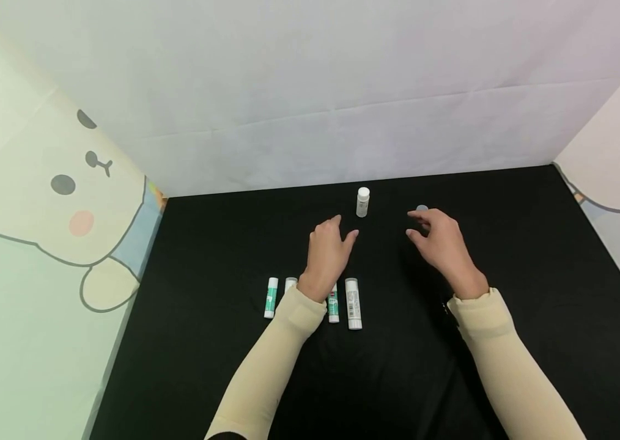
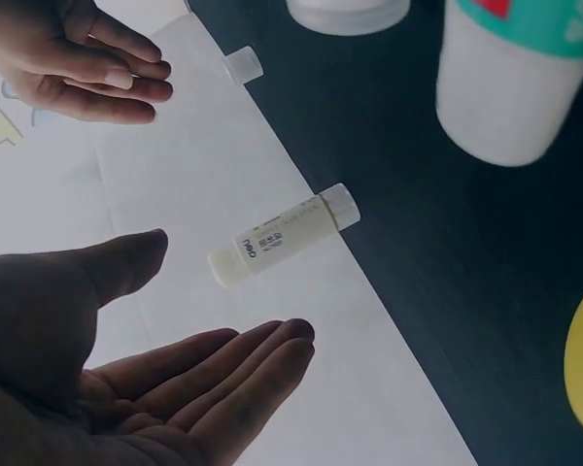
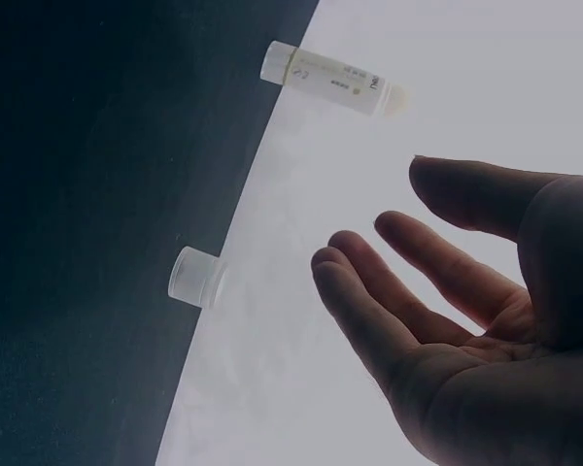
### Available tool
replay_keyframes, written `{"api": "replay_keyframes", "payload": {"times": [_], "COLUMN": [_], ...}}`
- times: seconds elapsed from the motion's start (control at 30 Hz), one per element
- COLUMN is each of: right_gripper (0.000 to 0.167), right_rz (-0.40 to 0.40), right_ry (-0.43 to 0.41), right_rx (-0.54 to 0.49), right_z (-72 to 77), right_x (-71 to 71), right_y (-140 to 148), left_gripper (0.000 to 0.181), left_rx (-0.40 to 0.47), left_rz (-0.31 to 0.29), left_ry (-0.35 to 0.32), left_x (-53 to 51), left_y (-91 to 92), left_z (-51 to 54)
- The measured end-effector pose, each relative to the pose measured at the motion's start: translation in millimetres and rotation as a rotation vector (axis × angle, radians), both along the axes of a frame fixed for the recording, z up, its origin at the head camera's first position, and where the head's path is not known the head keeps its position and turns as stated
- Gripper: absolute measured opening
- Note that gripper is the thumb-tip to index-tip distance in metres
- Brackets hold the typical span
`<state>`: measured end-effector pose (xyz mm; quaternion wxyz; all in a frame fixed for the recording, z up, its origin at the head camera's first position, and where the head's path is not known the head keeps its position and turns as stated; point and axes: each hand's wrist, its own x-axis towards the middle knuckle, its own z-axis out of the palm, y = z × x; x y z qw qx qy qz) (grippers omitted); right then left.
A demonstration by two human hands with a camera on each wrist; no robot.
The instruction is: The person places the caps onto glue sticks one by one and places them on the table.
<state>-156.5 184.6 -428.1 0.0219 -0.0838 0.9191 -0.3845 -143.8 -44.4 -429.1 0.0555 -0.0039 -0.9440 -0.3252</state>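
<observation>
A small uncapped glue stick (image 1: 362, 203) stands upright toward the back of the black table, its pale glue end showing in the left wrist view. My left hand (image 1: 325, 253) hovers just in front and to the left of it, fingers extended and thumb apart, holding nothing. Over to the right, my right hand (image 1: 442, 243) is held above the table with fingers slightly bent and nothing between them. Just beyond its fingertips sits a clear cap (image 3: 194, 277), mostly covered by the hand in the head view (image 1: 422, 208).
Nearer me stands a row of glue sticks: a green-and-white one (image 1: 271, 298), another green one (image 1: 334, 305) and a larger white one (image 1: 353, 304). My left wrist partly covers a white-topped one (image 1: 290, 283). A white cloth wall (image 1: 343, 140) rises behind the black table (image 1: 205, 366).
</observation>
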Motion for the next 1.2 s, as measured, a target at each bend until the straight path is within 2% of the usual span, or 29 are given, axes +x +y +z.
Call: {"api": "replay_keyframes", "payload": {"times": [0.37,0.77,1.2], "right_gripper": [0.046,0.042,0.049], "right_rz": [-0.038,-0.09,-0.091], "right_ry": [0.034,0.047,-0.008], "right_rx": [0.007,0.034,0.083], "right_z": [-3.0,-11.3,-16.5], "right_x": [-5.3,-15.3,-28.7], "right_y": [5.1,8.8,13.2], "left_gripper": [0.051,0.05,0.05], "left_rx": [-0.008,-0.023,-0.025], "left_rz": [0.004,0.034,0.039], "left_ry": [-0.012,-0.029,-0.048], "left_x": [-13.4,-27.4,-45.4], "left_y": [1.6,1.6,4.8], "left_z": [-2.1,-10.7,-19.4]}}
